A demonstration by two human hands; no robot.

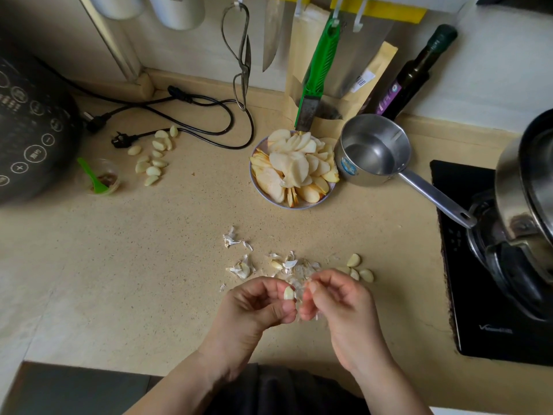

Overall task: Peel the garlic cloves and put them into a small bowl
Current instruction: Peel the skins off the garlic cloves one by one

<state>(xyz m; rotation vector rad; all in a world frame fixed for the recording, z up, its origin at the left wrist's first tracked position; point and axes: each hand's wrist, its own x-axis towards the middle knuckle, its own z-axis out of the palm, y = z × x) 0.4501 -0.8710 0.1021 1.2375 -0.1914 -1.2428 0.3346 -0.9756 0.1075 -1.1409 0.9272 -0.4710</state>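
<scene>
Your left hand (pixel 257 307) pinches a garlic clove (pixel 288 293); your right hand (pixel 335 298) pinches its loose skin (pixel 300 287). Peeled cloves (pixel 357 269) lie just beside on the bench (pixel 149 265).

Pale cream garlic clove (pixel 288 292), speckled beige counter (pixel 149 250)

Both hands met at centre, bare forearms angled inward; left hand (pixel 263 304) fingers curled, pinching; right hand (pixel 335 301) fingertips pinching too.
</scene>
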